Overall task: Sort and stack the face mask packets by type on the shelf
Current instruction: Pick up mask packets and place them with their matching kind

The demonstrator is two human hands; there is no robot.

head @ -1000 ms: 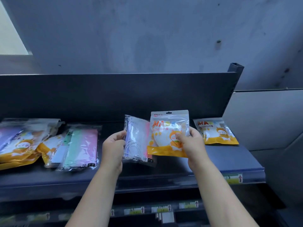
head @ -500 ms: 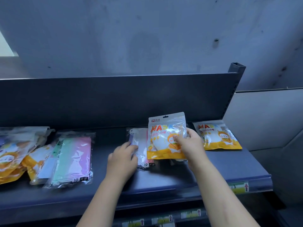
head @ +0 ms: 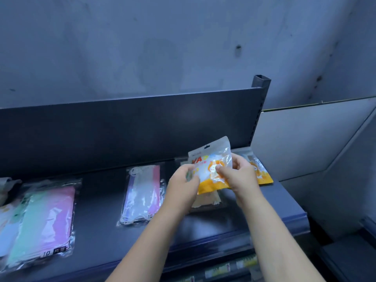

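I hold a glossy orange-and-white plastic mask packet point(head: 211, 169) with a cartoon face in both hands. It is lifted above the dark metal shelf point(head: 203, 226) and tilted, its hang-hole top leaning toward one o'clock. My left hand point(head: 183, 181) pinches its left edge in a narrow grip. My right hand point(head: 240, 174) has its grip closed on the right side, thumb on the printed front and fingers behind.

Directly below the packet, at six o'clock, a pale flat packet point(head: 207, 201) lies on the shelf, mostly hidden by my wrists, so I cannot tell its type. At three o'clock, just past my right hand, a second orange-and-white packet point(head: 262, 176) lies flat near the shelf's right end. At nine o'clock a clear packet of white, lilac and pink masks point(head: 143, 194) lies flat, apart from my left hand. Far out at eight o'clock lies a clear packet of mint-green and pink masks point(head: 46, 218), with more packets at its left, too cropped to tell.
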